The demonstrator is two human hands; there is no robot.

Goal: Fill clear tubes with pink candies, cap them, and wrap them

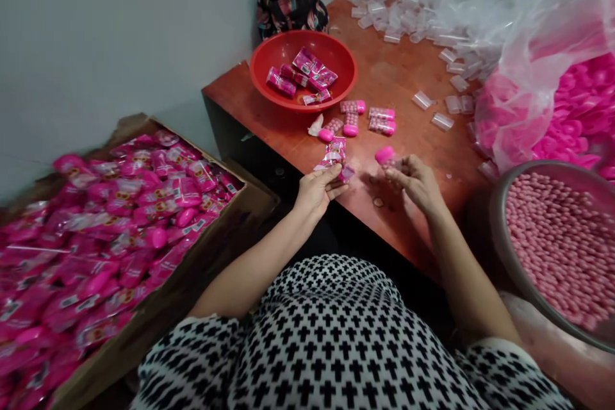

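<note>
My left hand [318,192] pinches a printed pink wrapper [336,150] over the table's front edge. In my right hand [417,182], closed between thumb and fingers, is a small candy tube [385,155] with a pink cap, tilted with the cap toward the left. The fingers cover most of the tube's clear body. Just beyond my hands lie several filled tubes [382,126] with pink caps and pink balls inside. A scrap of white material [316,125] rests beside one of them.
A red bowl [257,80] holds wrapped packets. Left of the table stands a cardboard box [229,208] heaped with pink packages. At right are a tub [500,205] of pink balls and a plastic bag [533,70] of pink parts. Clear empty tubes [442,121] and a handbag [293,9] sit farther back.
</note>
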